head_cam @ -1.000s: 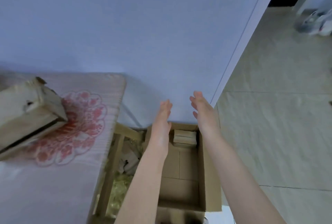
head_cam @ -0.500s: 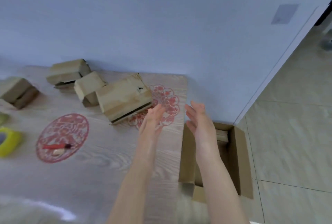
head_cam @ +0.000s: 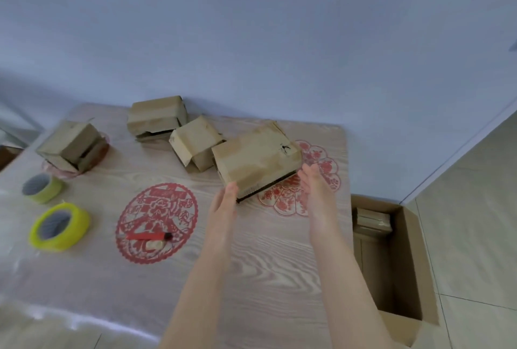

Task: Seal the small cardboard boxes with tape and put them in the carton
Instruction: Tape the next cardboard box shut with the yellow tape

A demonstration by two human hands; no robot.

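Both forearms enter from the bottom edge, elbows cut off.

The carton (head_cam: 408, 259) stands open on the floor just beside the right end of the counter (head_cam: 251, 287). Its left wall is hidden behind the counter edge and the right forearm. Inside it are stacked boxes (head_cam: 373, 220) at the far end, count unclear.

On the left of the counter are the near tape roll (head_cam: 60, 227), the far tape roll (head_cam: 42, 187) and a red knife (head_cam: 148, 236).

- Left grip (head_cam: 223, 206): released, fingers straight, tips at the near left corner of the nearest small box (head_cam: 257, 161). I cannot tell whether they touch.
- Right grip (head_cam: 316, 189): released, palm inward, just beside that box's right end.

The nearest small box lies on the counter with a dark gap along its near edge.

Behind it are a second box (head_cam: 195, 143), a third box (head_cam: 156, 115) and a leftmost box (head_cam: 72, 147). The leftmost one covers something reddish that is too hidden to identify.
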